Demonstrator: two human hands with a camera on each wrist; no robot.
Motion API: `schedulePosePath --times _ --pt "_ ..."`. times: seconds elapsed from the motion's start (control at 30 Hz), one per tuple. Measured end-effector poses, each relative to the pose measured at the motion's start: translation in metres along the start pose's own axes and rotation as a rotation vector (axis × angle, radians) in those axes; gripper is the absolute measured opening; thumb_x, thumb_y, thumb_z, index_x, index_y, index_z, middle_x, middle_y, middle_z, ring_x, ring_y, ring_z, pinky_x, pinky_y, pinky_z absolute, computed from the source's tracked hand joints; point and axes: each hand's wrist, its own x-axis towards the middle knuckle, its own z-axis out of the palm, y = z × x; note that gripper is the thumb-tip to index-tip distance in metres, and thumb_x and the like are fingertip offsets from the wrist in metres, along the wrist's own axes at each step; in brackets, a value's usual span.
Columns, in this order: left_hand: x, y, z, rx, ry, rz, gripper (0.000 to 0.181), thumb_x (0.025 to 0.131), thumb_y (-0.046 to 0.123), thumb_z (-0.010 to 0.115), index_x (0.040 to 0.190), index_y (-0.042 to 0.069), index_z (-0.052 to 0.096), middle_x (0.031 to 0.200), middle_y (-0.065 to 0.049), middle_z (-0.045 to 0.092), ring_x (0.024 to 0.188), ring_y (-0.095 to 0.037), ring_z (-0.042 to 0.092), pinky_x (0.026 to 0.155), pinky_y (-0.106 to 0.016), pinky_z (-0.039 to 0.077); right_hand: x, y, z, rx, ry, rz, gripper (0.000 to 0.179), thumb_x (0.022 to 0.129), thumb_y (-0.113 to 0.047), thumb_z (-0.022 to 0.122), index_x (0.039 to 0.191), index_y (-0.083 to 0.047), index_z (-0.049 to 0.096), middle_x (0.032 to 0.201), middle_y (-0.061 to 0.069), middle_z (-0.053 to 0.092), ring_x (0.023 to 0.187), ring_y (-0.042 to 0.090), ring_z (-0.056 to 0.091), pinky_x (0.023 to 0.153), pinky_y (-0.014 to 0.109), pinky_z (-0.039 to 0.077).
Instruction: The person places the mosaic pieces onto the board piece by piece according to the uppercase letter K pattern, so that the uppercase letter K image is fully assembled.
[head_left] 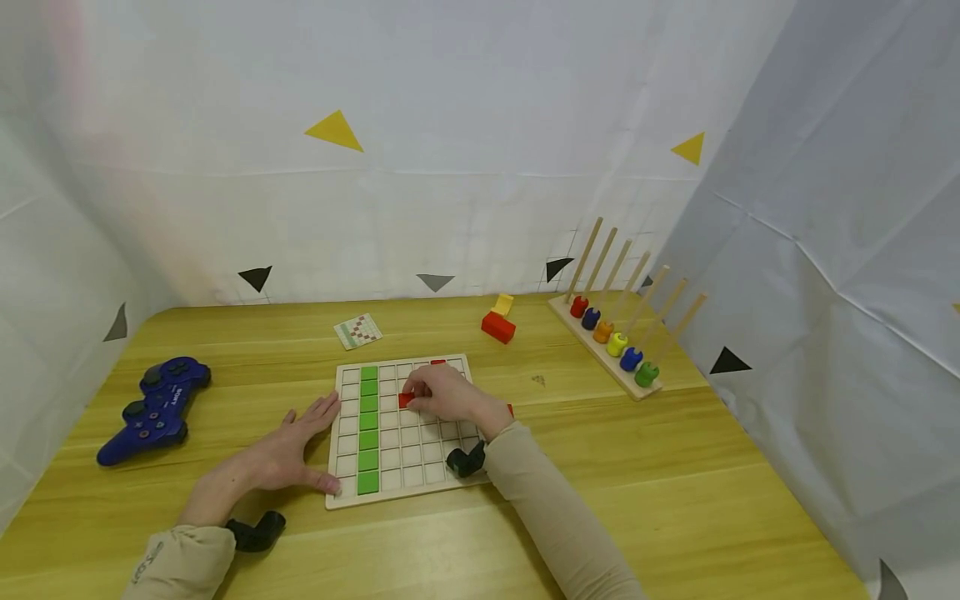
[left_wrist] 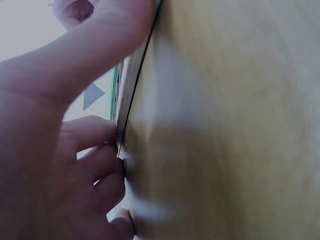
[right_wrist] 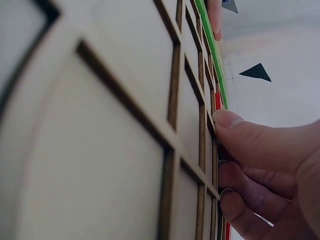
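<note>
A flat red tile (head_left: 406, 401) is pinched by the right hand (head_left: 447, 394); beneath this grip, a pale wooden grid board (head_left: 412, 477) is touched by the spread left hand (head_left: 283, 454).

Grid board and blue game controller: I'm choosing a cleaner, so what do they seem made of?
The grid board looks like smooth, pale wood or fibreboard, judging by its tan rim and brown grooves. The game controller is probably moulded plastic, from its rounded blue shell; whether matte or satin is unclear.

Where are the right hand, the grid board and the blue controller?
Right hand (head_left: 448, 394): head view, back of hand.
Grid board (head_left: 412, 455): head view, a pale square.
Blue controller (head_left: 159, 407): head view, top face.
</note>
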Motion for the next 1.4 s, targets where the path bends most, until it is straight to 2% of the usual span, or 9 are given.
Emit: schedulePosePath --times 0.6,0.8,1.07,1.4 --pt "0.0 0.0 -0.001 0.003 0.0 0.009 0.125 0.07 0.056 0.084 0.158 -0.003 0.018 0.166 -0.023 0.006 0.151 -0.048 0.003 0.116 -0.071 -0.002 -0.001 0.0 -0.001 -0.003 -0.026 0.024 0.024 0.094 -0.021 0.072 0.116 -0.011 0.069 0.09 -0.004 0.065 0.08 0.009 0.056 0.076 0.022 0.048" --pt "0.001 -0.001 0.001 0.002 -0.004 0.02 0.124 0.071 0.055 0.084 0.157 -0.004 0.018 0.166 -0.022 0.006 0.151 -0.047 0.003 0.116 -0.071 -0.001 -0.006 -0.003 -0.01 0.029 -0.035 0.052 0.032 0.094 -0.022 0.071 0.122 -0.008 0.068 0.093 -0.004 0.066 0.084 0.009 0.058 0.08 0.022 0.05" --pt "0.0 -0.002 0.002 -0.002 -0.002 0.009 0.125 0.07 0.056 0.084 0.158 -0.003 0.018 0.167 -0.022 0.005 0.151 -0.047 0.003 0.117 -0.07 -0.001 -0.03 0.003 -0.045 0.146 -0.02 -0.014 0.031 0.094 -0.016 0.071 0.121 -0.001 0.066 0.104 0.007 0.067 0.091 0.016 0.061 0.083 0.027 0.053" --pt "0.0 -0.002 0.001 0.001 -0.002 0.01 0.125 0.07 0.056 0.084 0.158 -0.002 0.018 0.167 -0.021 0.005 0.151 -0.047 0.002 0.117 -0.07 -0.002 -0.066 0.04 -0.068 0.138 -0.009 -0.007 0.031 0.091 -0.015 0.074 0.118 0.0 0.068 0.107 0.01 0.065 0.094 0.02 0.061 0.088 0.039 0.055"
